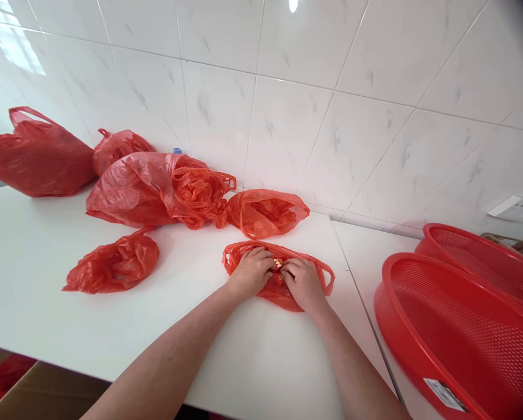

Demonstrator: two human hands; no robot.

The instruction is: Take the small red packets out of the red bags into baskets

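An opened red plastic bag (283, 300) lies on the white table, and both of my hands are in its mouth. My left hand (253, 273) comes in from the left, fingers curled and pinched together. Opposite it, my right hand (303, 283) has its fingertips drawn together too. Between the fingertips sits a small red-and-gold item (278, 263), too small to name, which both hands grip. Just behind this bag lies another open red plastic bag (268, 213).
Filled red bags (134, 186) line the wall at the back left, with a crumpled red bag (117, 262) nearer on the left. Two red plastic baskets (445, 338) stand at the right, past a seam between tables. A cardboard box (55, 388) is below the front edge.
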